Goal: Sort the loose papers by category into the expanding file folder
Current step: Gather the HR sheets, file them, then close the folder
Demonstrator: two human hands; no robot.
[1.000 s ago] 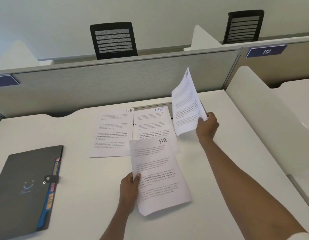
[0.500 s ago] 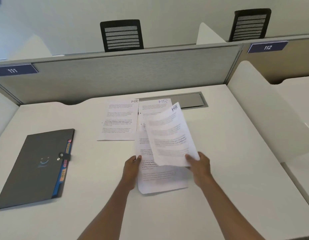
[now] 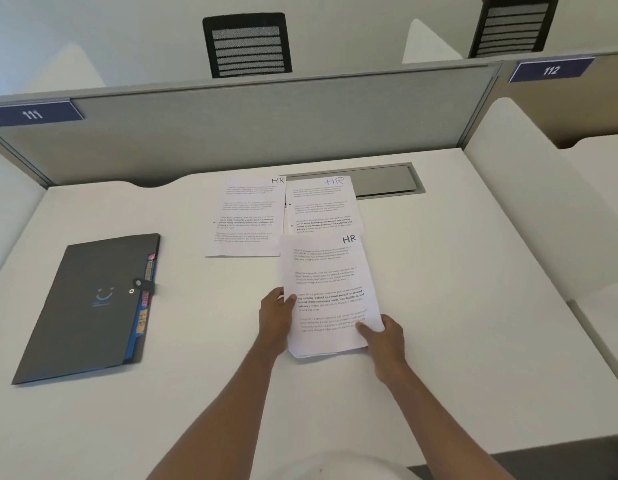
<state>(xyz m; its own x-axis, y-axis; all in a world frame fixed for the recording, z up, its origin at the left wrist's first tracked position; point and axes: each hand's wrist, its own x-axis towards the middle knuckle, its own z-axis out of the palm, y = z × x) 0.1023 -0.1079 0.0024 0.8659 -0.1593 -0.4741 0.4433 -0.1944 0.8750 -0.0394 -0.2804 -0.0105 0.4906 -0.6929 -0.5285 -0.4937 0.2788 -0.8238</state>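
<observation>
A small stack of printed sheets marked "HR" (image 3: 326, 271) lies in the middle of the white desk (image 3: 456, 306). My left hand (image 3: 274, 315) holds its left edge, thumb on top. My right hand (image 3: 383, 339) pinches its lower right corner. Two more "HR" sheets lie flat behind it: the left sheet (image 3: 247, 216) and the right sheet (image 3: 321, 206), whose lower part the stack covers. The dark grey expanding file folder (image 3: 89, 306) lies closed at the left, its strap buttoned, with coloured tabs showing along its right edge.
A grey partition (image 3: 266, 126) with plates "111" and "112" closes the back of the desk. A grey cable flap (image 3: 383, 180) sits behind the sheets. White side dividers (image 3: 529, 209) stand at the right. Two black chairs stand beyond the partition.
My right hand brought the raised sheet down from the far right and laid it on the sheet held by my left hand; the two now lie squared together.
</observation>
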